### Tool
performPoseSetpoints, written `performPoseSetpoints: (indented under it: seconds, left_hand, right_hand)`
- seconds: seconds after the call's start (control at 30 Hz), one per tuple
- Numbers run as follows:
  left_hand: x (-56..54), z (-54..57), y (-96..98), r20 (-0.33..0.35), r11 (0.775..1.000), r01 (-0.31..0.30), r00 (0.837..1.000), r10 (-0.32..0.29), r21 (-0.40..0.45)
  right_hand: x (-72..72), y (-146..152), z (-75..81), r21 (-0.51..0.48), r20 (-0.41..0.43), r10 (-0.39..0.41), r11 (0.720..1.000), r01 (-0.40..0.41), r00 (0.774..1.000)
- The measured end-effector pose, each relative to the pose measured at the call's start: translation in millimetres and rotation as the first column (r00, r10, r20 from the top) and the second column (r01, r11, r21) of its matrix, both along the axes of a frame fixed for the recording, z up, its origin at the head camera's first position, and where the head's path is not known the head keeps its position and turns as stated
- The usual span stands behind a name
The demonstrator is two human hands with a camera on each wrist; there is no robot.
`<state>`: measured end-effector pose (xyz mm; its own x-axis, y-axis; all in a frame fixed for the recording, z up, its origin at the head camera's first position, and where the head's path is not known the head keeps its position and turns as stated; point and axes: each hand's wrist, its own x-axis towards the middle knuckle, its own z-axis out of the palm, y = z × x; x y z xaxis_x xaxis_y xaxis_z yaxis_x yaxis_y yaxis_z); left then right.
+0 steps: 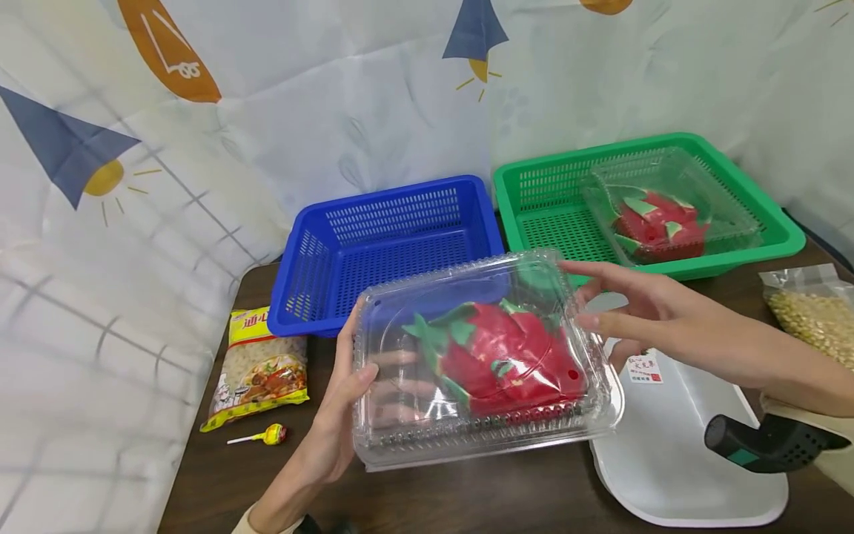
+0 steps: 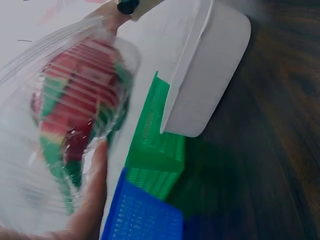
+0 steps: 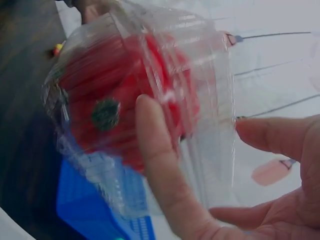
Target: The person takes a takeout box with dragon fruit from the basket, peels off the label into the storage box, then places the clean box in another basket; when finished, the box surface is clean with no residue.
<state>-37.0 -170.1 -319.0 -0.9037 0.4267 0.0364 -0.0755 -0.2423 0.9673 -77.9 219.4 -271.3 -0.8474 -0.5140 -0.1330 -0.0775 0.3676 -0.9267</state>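
Note:
A clear plastic clamshell box [image 1: 490,445] hangs tilted over the table with its lid down. Inside lies a red dragon fruit [image 1: 514,356] with green scales, seen also in the left wrist view through the ribbed plastic. My left hand [image 1: 336,415] grips the box's left end, thumb on the lid and fingers showing through from beneath. At the opposite end my right hand [image 1: 640,311] holds the box by its side and far corner. In the right wrist view one extended finger [image 3: 162,165] lies along the end wall.
Behind stand a blue basket [image 1: 394,196] and a green basket [image 1: 740,245], the green one holding another boxed dragon fruit [image 1: 657,222]. A white tray [image 1: 694,445] with a small label [image 1: 644,368] sits right. Pasta bag [image 1: 260,371] and lollipop [image 1: 270,435] lie left; a grain bag [image 1: 810,308] is far right.

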Motion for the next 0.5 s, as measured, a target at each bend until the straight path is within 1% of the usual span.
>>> performPoseSetpoints:
  seconds: [0.07, 0.13, 0.17, 0.23, 0.27, 0.33, 0.37, 0.4, 0.47, 0.5]
  left_hand:
    - [-0.9, -1.0, 1.1, -0.033, 1.000, 0.001, 0.999, 0.000, 0.022]
    - [-2.7, -1.0, 1.9, -0.054, 0.998, 0.026, 0.998, -0.023, 0.049]
    - [-4.1, -1.0, 1.9, -0.069, 0.997, 0.054, 0.996, -0.050, 0.055]
    - [-7.5, -0.6, 2.7, -0.079, 0.990, 0.120, 0.990, -0.115, 0.071]
    - [-9.4, -0.7, 3.3, -0.081, 0.985, 0.155, 0.985, -0.149, 0.078]
    - [-12.8, -1.4, 5.5, -0.084, 0.971, 0.218, 0.974, -0.211, 0.094]
    - [-14.4, -2.2, 6.6, -0.086, 0.964, 0.247, 0.967, -0.239, 0.100]
    - [-15.7, -3.1, 7.8, -0.082, 0.956, 0.272, 0.961, -0.264, 0.107]
    - [-18.3, -4.7, 9.7, -0.068, 0.947, 0.308, 0.951, -0.303, 0.092]
    - [-19.7, -5.5, 10.4, -0.055, 0.947, 0.314, 0.949, -0.311, 0.070]
  right_hand:
    - [-6.2, 2, 2.4, -0.052, -0.026, -0.006, 0.999, 0.005, 1.000]
    - [-15.0, 7, 2.8, -0.124, -0.058, -0.007, 0.992, 0.000, 0.998]
    - [-20.4, 10, 2.4, -0.155, -0.056, -0.013, 0.988, 0.004, 0.998]
    - [-31.1, 16, 1.7, -0.172, -0.041, -0.014, 0.985, 0.007, 0.999]
    - [-36.3, 19, 0.6, -0.177, -0.012, 0.003, 0.984, -0.005, 1.000]
    - [-46.0, 22, -5.3, -0.201, 0.077, 0.090, 0.977, -0.072, 0.993]
    - [-49.1, 21, -8.6, -0.202, 0.128, 0.141, 0.973, -0.113, 0.982]
    - [-50.6, 20, -11.6, -0.189, 0.160, 0.197, 0.968, -0.166, 0.967]
    - [-50.3, 16, -18.1, -0.187, 0.216, 0.308, 0.944, -0.271, 0.927]
    - [-48.9, 14, -20.9, -0.181, 0.219, 0.354, 0.930, -0.318, 0.909]
